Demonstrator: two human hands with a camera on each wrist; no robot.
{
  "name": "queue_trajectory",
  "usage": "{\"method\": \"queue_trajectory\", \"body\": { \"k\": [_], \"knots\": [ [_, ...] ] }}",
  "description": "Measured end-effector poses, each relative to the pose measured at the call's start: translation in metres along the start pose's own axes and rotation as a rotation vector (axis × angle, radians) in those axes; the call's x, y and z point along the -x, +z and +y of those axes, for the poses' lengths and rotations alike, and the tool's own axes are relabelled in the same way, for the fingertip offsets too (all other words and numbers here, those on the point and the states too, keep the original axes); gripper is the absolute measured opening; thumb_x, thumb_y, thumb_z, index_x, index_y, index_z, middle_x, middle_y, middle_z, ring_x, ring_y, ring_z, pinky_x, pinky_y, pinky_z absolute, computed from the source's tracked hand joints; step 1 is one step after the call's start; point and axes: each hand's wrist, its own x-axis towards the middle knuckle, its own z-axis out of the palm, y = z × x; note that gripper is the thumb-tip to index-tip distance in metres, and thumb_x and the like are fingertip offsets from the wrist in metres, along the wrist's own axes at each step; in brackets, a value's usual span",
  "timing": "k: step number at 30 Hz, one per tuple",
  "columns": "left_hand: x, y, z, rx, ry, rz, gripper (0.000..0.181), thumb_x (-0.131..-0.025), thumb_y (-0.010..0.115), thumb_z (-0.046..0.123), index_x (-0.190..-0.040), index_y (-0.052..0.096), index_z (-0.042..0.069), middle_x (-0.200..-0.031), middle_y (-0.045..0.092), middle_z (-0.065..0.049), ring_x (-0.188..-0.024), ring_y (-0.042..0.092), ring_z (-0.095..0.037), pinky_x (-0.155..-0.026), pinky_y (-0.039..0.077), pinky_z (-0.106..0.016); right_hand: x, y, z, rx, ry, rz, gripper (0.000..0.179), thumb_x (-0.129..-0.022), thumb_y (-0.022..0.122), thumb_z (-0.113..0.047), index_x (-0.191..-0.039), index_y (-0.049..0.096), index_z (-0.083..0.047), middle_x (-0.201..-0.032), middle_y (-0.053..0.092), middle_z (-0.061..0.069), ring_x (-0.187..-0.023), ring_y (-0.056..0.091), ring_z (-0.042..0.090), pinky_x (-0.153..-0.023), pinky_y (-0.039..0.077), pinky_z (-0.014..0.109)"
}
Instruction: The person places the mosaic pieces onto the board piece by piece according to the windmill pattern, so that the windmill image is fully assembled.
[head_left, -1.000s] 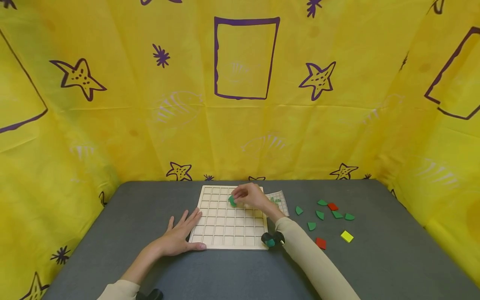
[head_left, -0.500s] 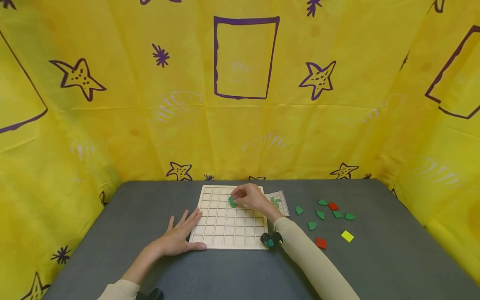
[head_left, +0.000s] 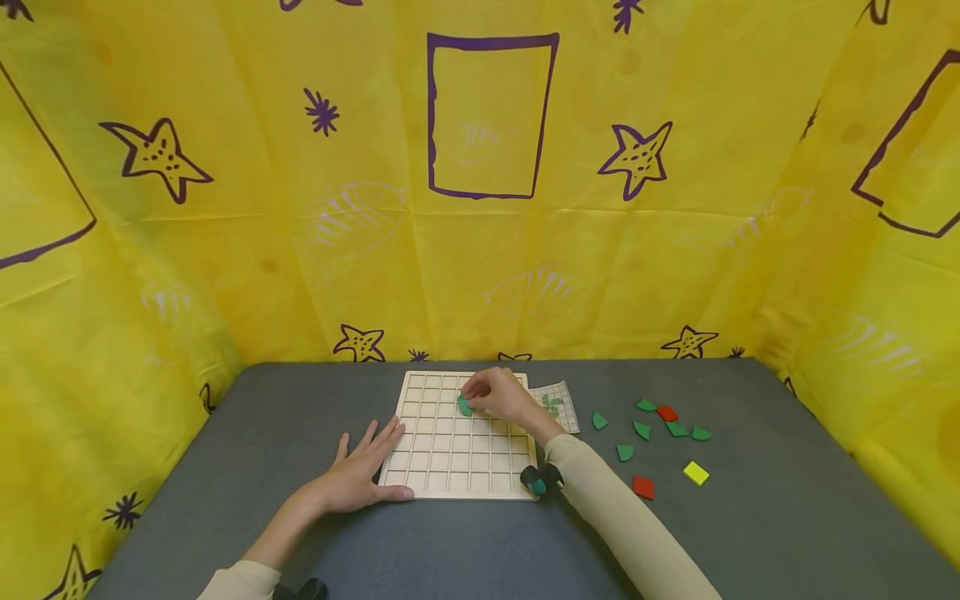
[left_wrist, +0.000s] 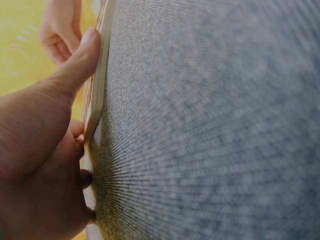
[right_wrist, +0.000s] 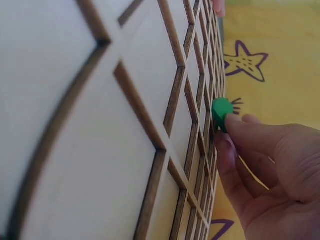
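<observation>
A wooden board (head_left: 440,460) divided into square cells lies on the grey table. My right hand (head_left: 501,393) is over its far middle part, pinching a green quarter-round tile (head_left: 464,407) between thumb and fingers. In the right wrist view the tile (right_wrist: 221,111) stands at the level of the grid ridges, its lower part covered by the fingertips. My left hand (head_left: 356,479) rests at the board's left side with fingers spread. Its fingertips touch the left edge, and the left wrist view shows the thumb (left_wrist: 82,57) lying along the near edge.
Partly behind the right wrist lies a paper card (head_left: 568,417) printed with a grid and a green pattern. To the right are scattered several green quarter-round tiles (head_left: 625,452), two red tiles (head_left: 642,487) and a yellow tile (head_left: 696,473). A yellow patterned cloth (head_left: 480,275) encloses the table.
Hardly anything differs: the right hand keeps its pinch on the green tile at the same spot, with the forearm shifted very slightly. The left hand stays in place.
</observation>
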Motion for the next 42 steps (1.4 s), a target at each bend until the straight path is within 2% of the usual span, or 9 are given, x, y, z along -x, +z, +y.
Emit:
{"method": "queue_trajectory", "body": {
  "k": [15,18,23,30,37,42],
  "knots": [
    [0.0022,0.0002,-0.0004,0.005,0.003,0.005,0.103,-0.083,0.072,0.053,-0.155,0.02,0.001,-0.162,0.01,-0.02,-0.145,0.001,-0.05,-0.103,-0.01,-0.074,-0.0015,0.0058,0.0018,0.038,-0.028,0.028,0.01,-0.087,0.073,-0.005,-0.097,0.074,-0.007,-0.088,0.072,0.001,-0.08,0.065,0.009,-0.073,0.053,0.024],
    [0.002,0.0006,-0.0005,0.001,-0.001,0.004,0.103,-0.083,0.072,0.054,-0.155,0.02,0.001,-0.162,0.01,-0.02,-0.145,0.001,-0.05,-0.103,-0.01,-0.074,-0.0014,0.0059,0.0015,0.046,-0.045,0.028,0.011,-0.087,0.072,-0.001,-0.096,0.074,-0.006,-0.087,0.072,0.004,-0.079,0.065,0.011,-0.073,0.053,0.024],
    [0.0005,-0.0003,0.0005,-0.013,-0.007,0.001,0.103,-0.083,0.07,0.055,-0.156,0.019,0.002,-0.163,0.01,-0.018,-0.146,0.001,-0.048,-0.104,-0.01,-0.073,-0.0004,0.0039,0.0019,0.051,-0.043,0.021,0.014,-0.087,0.069,0.004,-0.096,0.074,-0.005,-0.086,0.071,0.002,-0.078,0.064,0.011,-0.072,0.053,0.025],
    [-0.0003,-0.0009,0.0015,-0.012,-0.009,-0.003,0.103,-0.083,0.07,0.055,-0.156,0.019,0.002,-0.163,0.01,-0.018,-0.146,0.001,-0.048,-0.104,-0.01,-0.073,-0.0009,0.0024,0.0003,0.08,-0.042,0.03,0.01,-0.088,0.073,-0.005,-0.097,0.075,-0.007,-0.085,0.07,-0.003,-0.077,0.062,0.009,-0.07,0.052,0.025],
    [-0.0001,-0.0008,0.0007,-0.014,-0.009,0.0,0.103,-0.083,0.07,0.055,-0.156,0.019,0.003,-0.163,0.01,-0.018,-0.146,0.001,-0.048,-0.105,-0.011,-0.072,-0.0039,0.005,-0.0057,0.067,-0.061,0.007,0.015,-0.082,0.078,-0.004,-0.096,0.074,-0.004,-0.085,0.071,0.002,-0.076,0.063,0.011,-0.071,0.052,0.024],
    [0.0,-0.0004,0.0006,-0.007,-0.006,0.002,0.103,-0.083,0.07,0.055,-0.156,0.019,0.003,-0.163,0.01,-0.018,-0.146,0.001,-0.047,-0.105,-0.011,-0.072,-0.0042,0.0072,-0.0071,0.077,-0.042,0.008,0.016,-0.081,0.079,-0.004,-0.096,0.074,-0.006,-0.086,0.071,0.001,-0.075,0.063,0.009,-0.071,0.052,0.022]
  ]
}}
